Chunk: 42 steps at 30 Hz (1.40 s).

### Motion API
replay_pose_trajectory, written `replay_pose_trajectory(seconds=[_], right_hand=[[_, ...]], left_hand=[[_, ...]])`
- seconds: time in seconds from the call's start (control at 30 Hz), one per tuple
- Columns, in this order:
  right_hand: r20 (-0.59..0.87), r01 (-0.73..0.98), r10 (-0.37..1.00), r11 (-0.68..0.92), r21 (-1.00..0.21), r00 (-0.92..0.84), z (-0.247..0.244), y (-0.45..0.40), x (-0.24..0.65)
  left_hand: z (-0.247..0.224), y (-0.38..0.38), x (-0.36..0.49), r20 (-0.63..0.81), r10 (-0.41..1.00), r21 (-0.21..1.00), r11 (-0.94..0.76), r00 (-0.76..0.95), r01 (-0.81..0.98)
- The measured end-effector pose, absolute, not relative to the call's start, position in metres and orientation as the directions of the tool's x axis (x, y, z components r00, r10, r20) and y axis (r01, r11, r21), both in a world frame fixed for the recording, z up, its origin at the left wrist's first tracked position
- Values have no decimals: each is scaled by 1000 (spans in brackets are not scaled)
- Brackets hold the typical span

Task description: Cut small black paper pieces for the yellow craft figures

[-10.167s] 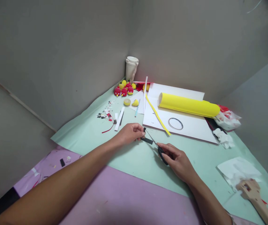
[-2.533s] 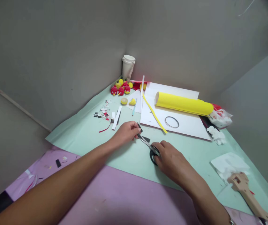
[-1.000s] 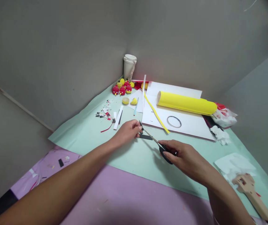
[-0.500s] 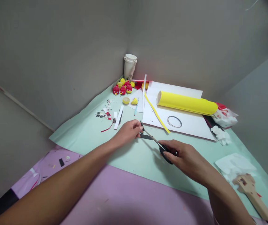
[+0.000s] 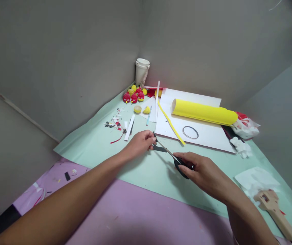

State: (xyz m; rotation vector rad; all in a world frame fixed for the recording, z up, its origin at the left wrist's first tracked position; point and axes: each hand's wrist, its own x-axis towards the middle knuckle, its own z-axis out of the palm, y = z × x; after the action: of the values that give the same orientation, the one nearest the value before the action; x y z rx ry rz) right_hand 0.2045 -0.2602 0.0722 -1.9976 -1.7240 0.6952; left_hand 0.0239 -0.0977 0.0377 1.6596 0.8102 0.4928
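Note:
My right hand (image 5: 195, 166) is closed around the black handles of the scissors (image 5: 168, 151), whose blades point up and left toward my other hand. The fingertips of my left hand (image 5: 143, 140) pinch a small black piece (image 5: 155, 139) at the blade tips. Just below the blades a black strip (image 5: 160, 149) shows beside my left fingertips; whether it is held or lies on the green mat is unclear.
On the green mat (image 5: 97, 146) are paper scraps (image 5: 115, 123), red and yellow balls (image 5: 134, 98), a white cup (image 5: 142, 72), a yellow roll (image 5: 204, 113) on white board (image 5: 161, 126), a black ring (image 5: 190, 132), tissues (image 5: 255, 178) and a beige tool (image 5: 276, 211).

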Motion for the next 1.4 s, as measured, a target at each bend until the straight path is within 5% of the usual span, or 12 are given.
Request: replay_pose_trajectory(seconds=[0.47, 1.4], right_hand=[[-136, 789, 984, -175, -589, 116, 78, -261, 201], [-77, 770, 990, -139, -622, 117, 82, -260, 203]], left_hand=[[36, -97, 25, -127, 728, 980, -15, 674, 201], [36, -106, 28, -127, 713, 919, 346, 689, -188]])
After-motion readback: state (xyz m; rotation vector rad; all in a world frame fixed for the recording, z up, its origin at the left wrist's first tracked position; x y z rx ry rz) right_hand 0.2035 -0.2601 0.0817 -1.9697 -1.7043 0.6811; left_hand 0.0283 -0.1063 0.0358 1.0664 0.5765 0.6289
